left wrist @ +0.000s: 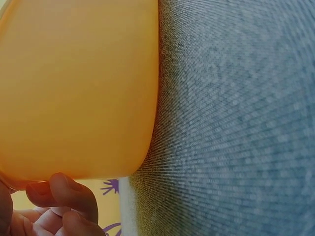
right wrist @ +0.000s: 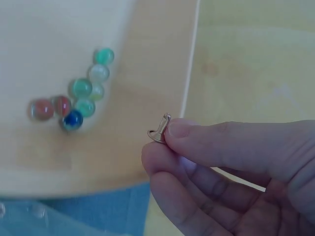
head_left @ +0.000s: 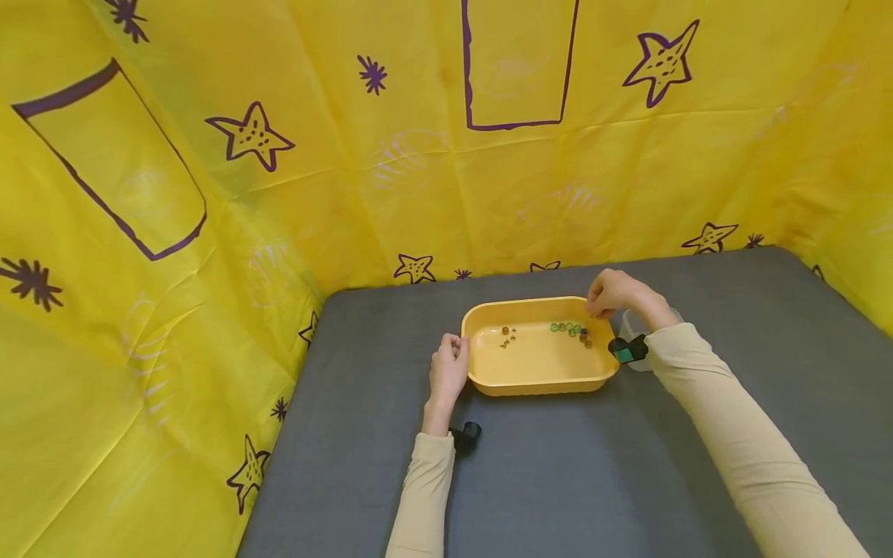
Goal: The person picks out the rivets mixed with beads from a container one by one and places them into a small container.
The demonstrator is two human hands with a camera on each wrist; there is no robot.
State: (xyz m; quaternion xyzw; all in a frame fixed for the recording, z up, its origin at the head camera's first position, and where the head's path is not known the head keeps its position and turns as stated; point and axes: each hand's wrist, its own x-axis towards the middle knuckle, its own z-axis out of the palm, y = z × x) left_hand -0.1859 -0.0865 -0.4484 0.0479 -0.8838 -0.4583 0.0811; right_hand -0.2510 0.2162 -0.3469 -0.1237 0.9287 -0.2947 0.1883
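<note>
At frame centre, a yellow tray point(head_left: 537, 380) sat on the grey table point(head_left: 558, 465). The right hand point(head_left: 617, 293), over the tray's upper-right rim, pinched a small metal pin point(right wrist: 160, 132) between thumb and fingers. Glass marbles point(head_left: 572, 329) lay clustered inside, just left of that hand. The left hand point(head_left: 448, 370), fingers curled, touched the tray's left wall.

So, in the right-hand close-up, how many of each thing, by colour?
green marbles: 5
red marbles: 2
blue marble: 1
metal pin, pinched in the fingers: 1
Total: 9, with the marbles all in the tray
</note>
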